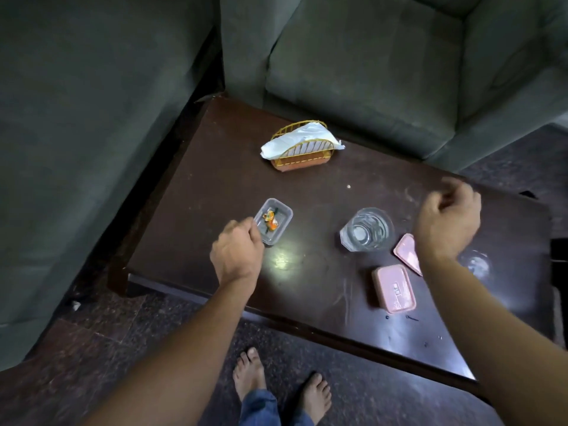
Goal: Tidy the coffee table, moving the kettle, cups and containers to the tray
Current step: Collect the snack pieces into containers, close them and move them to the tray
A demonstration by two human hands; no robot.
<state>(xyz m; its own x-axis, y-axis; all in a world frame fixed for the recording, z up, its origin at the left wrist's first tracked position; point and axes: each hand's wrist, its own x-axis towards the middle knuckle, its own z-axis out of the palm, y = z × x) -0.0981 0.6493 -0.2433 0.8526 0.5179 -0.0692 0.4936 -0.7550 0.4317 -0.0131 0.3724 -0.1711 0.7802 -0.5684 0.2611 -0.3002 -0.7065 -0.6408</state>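
Note:
A small clear plastic container (274, 220) with orange bits inside sits left of centre on the dark wooden coffee table (307, 186). My left hand (237, 251) touches its near left corner, fingers curled at the rim. An empty clear glass (367, 229) stands upright right of centre. Near it lie a pink lidded container (394, 288) and a loose pink lid (407, 252), partly hidden by my right wrist. My right hand (447, 221) hovers above the table, blurred, fingers loosely curled with nothing in them. No tray or kettle is in view.
A yellow wire napkin holder (299, 150) with white tissue stands at the table's far side. Grey-green sofas (368, 56) border the table at the back and left. My bare feet (281, 382) stand on the dark stone floor by the front edge.

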